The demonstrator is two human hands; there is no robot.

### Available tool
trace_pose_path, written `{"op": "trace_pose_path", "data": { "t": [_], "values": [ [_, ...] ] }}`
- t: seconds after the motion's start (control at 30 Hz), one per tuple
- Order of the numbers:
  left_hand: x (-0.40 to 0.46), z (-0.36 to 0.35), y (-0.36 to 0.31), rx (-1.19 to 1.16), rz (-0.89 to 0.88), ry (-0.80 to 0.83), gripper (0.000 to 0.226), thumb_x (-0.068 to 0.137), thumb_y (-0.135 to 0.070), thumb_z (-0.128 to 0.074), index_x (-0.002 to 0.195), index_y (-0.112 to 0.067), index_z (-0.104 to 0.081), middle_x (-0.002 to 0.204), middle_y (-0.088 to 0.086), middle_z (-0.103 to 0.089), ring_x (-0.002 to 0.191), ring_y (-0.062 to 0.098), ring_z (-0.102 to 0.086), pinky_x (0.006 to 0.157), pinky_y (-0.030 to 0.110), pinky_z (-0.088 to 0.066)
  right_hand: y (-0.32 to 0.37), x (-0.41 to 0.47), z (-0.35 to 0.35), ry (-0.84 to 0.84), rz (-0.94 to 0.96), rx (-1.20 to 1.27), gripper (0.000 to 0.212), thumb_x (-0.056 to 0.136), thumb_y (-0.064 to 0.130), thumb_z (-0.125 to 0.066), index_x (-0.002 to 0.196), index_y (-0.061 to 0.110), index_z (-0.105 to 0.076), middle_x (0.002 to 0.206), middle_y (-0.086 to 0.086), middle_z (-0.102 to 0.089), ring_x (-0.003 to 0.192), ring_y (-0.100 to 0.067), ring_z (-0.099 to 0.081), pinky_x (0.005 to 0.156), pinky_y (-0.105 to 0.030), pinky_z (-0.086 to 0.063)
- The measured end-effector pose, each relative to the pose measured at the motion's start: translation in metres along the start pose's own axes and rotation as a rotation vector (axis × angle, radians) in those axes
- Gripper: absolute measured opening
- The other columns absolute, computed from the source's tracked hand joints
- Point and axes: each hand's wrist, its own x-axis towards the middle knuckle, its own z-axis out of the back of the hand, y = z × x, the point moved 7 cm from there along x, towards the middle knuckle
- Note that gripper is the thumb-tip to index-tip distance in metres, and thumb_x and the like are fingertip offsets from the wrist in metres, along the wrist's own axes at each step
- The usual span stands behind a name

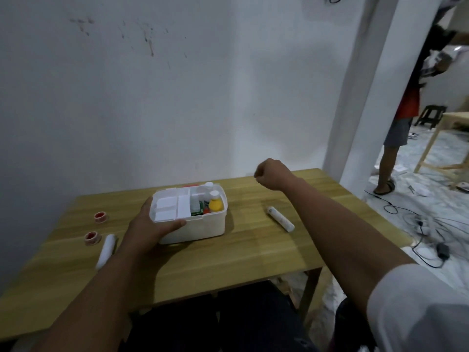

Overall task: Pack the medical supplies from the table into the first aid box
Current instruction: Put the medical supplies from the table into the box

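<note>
The white first aid box (203,228) stands open in the middle of the wooden table (228,255). Inside it are a white divider tray, two white-capped bottles, a yellow bottle (215,205) and a green packet. My left hand (149,224) grips the box's near left corner, thumb along the front rim. My right hand (271,175) hovers above the table to the right of the box, fingers curled, with nothing visible in it. A white tube (280,219) lies right of the box. Two red tape rolls (101,216) (90,238) and a white roll (105,251) lie to the left.
A white wall rises just behind the table. To the right a doorway opens to another room, where a person (403,128) stands beside a wooden frame. Cables and a power adapter (442,250) lie on the floor right of the table. My dark-trousered legs are under the near edge.
</note>
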Motion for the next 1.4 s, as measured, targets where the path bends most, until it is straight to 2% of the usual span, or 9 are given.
{"op": "trace_pose_path", "data": {
  "t": [0.17, 0.27, 0.4, 0.77, 0.9, 1.1, 1.3, 1.37, 1.4],
  "values": [
    [-0.001, -0.002, -0.003, -0.016, -0.011, -0.008, 0.119, 0.057, -0.064, -0.092, 0.158, -0.039, -0.033, 0.154, -0.001, -0.051, 0.133, 0.029, -0.051, 0.098, 0.051, -0.054, -0.117, -0.029, -0.011, 0.11, -0.345, -0.183, 0.021, 0.093, 0.024, -0.061, 0.104, 0.008, -0.066, 0.117, -0.011, -0.069, 0.099, -0.028, -0.064, 0.081, -0.035, -0.053],
    [-0.002, -0.001, -0.007, -0.022, -0.021, -0.007, 0.121, 0.054, -0.066, -0.089, 0.158, -0.036, -0.034, 0.154, 0.0, -0.051, 0.134, 0.029, -0.051, 0.098, 0.049, -0.052, -0.138, -0.047, -0.023, 0.192, -0.407, -0.13, 0.047, 0.095, 0.053, -0.059, 0.082, 0.008, -0.057, 0.092, -0.009, -0.067, 0.082, -0.024, -0.059, 0.073, -0.033, -0.044],
    [-0.003, 0.001, -0.008, -0.01, -0.022, 0.001, 0.141, 0.034, -0.09, -0.081, 0.157, -0.036, -0.036, 0.151, -0.004, -0.054, 0.131, 0.027, -0.053, 0.097, 0.048, -0.053, -0.12, -0.056, -0.031, 0.234, -0.412, -0.018, 0.065, 0.072, 0.078, -0.069, 0.066, 0.016, -0.05, 0.065, -0.004, -0.064, 0.067, -0.017, -0.062, 0.07, -0.034, -0.048],
    [0.0, 0.001, -0.005, 0.002, -0.011, 0.027, 0.144, 0.033, -0.091, -0.081, 0.157, -0.036, -0.033, 0.153, -0.004, -0.052, 0.132, 0.027, -0.051, 0.096, 0.048, -0.054, -0.061, -0.054, -0.051, 0.278, -0.325, -0.28, 0.035, 0.066, 0.039, -0.083, 0.073, 0.017, -0.058, 0.077, 0.002, -0.066, 0.074, -0.02, -0.066, 0.063, -0.028, -0.051],
    [0.001, 0.0, -0.003, 0.004, -0.01, 0.02, 0.143, 0.034, -0.089, -0.081, 0.158, -0.037, -0.032, 0.154, -0.003, -0.05, 0.133, 0.027, -0.051, 0.09, 0.044, -0.053, -0.059, -0.061, -0.054, 0.361, -0.374, -0.302, 0.039, 0.074, 0.046, -0.078, 0.069, 0.021, -0.05, 0.086, 0.003, -0.06, 0.078, -0.018, -0.059, 0.075, -0.031, -0.053],
    [0.005, -0.002, 0.003, 0.02, 0.01, 0.011, 0.135, 0.044, -0.08, -0.087, 0.159, -0.037, -0.03, 0.155, -0.001, -0.049, 0.135, 0.03, -0.05, 0.095, 0.048, -0.055, -0.062, -0.061, -0.056, 0.318, -0.415, -0.272, 0.063, 0.057, 0.057, -0.083, 0.097, 0.011, -0.064, 0.086, -0.002, -0.07, 0.079, -0.023, -0.068, 0.076, -0.035, -0.059],
    [0.005, -0.001, 0.002, 0.009, 0.001, 0.012, 0.132, 0.044, -0.081, -0.087, 0.157, -0.039, -0.032, 0.151, -0.004, -0.052, 0.131, 0.027, -0.052, 0.096, 0.05, -0.056, -0.042, -0.063, -0.052, 0.387, -0.419, -0.188, 0.043, 0.079, 0.03, -0.083, 0.116, 0.016, -0.065, 0.127, -0.012, -0.065, 0.116, -0.035, -0.063, 0.088, -0.039, -0.053],
    [0.004, -0.001, 0.002, 0.004, 0.0, 0.01, 0.13, 0.047, -0.077, -0.089, 0.157, -0.039, -0.032, 0.151, -0.004, -0.052, 0.132, 0.027, -0.052, 0.096, 0.049, -0.056, -0.027, -0.064, -0.05, 0.421, -0.451, -0.094, 0.019, 0.089, 0.035, -0.074, 0.097, 0.02, -0.064, 0.126, -0.01, -0.067, 0.114, -0.031, -0.067, 0.095, -0.04, -0.055],
    [0.004, -0.001, 0.002, 0.006, 0.004, 0.007, 0.132, 0.045, -0.079, -0.088, 0.157, -0.039, -0.033, 0.15, -0.005, -0.053, 0.131, 0.026, -0.052, 0.097, 0.049, -0.055, -0.018, -0.058, -0.048, 0.405, -0.427, -0.032, 0.024, 0.086, 0.035, -0.078, 0.085, 0.016, -0.063, 0.113, -0.012, -0.072, 0.103, -0.03, -0.072, 0.088, -0.04, -0.059]
  ]
}}
